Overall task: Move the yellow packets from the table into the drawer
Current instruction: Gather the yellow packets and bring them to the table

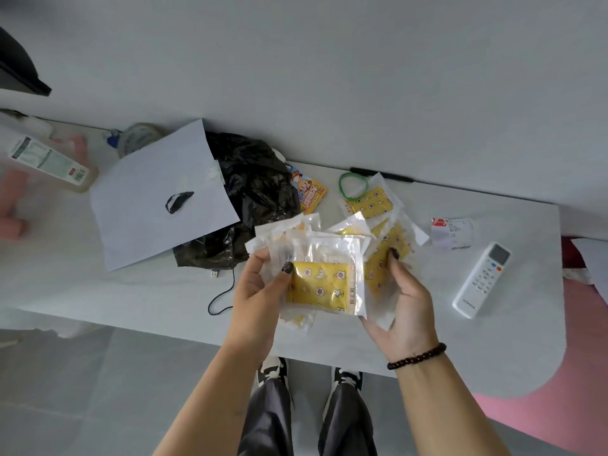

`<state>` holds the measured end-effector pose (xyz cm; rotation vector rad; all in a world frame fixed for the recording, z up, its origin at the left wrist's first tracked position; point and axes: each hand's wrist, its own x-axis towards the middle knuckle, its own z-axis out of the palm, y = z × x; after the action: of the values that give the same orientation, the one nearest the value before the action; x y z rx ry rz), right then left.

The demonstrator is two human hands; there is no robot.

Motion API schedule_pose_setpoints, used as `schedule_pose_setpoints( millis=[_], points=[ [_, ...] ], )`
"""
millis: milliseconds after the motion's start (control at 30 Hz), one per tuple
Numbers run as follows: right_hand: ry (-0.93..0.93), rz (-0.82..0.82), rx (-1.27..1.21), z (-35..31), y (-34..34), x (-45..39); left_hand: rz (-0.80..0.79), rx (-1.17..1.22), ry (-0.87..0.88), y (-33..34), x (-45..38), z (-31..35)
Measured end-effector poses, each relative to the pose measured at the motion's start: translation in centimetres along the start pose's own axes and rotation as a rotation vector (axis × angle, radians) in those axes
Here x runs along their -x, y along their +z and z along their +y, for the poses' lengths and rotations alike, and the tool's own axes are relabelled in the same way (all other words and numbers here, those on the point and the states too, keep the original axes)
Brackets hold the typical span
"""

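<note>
Above the white table (427,340) my left hand (260,297) grips a stack of yellow packets (324,281) in clear wrappers, thumb on the top one. My right hand (406,311) holds another yellow packet (383,255) just right of the stack, thumb pressed on its face. One more yellow packet (370,202) lies flat on the table further back, with a green rubber band (353,185) beside it. No drawer is in view.
A black plastic bag (250,192), a white sheet (158,195), a black cable (223,297), a cartoon snack packet (311,192), a receipt (452,232), a white remote (482,279) and a clear bottle (49,162) lie on the table. My feet stand below its front edge.
</note>
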<state>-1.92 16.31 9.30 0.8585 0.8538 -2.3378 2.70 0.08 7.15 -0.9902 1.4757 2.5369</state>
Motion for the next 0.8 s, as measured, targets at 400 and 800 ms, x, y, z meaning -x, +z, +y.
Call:
schedule_pose_setpoints(
  millis=[400, 800],
  points=[
    [0.104, -0.157, 0.126, 3.3, 3.1, 3.0, 0.03, 0.302, 0.016, -1.5, 3.8, 2.2],
    [0.063, -0.281, 0.649, 4.6, 9.9, 6.5, 0.325, 0.324, 0.284, -4.1, 10.8, 7.3]
  ],
)
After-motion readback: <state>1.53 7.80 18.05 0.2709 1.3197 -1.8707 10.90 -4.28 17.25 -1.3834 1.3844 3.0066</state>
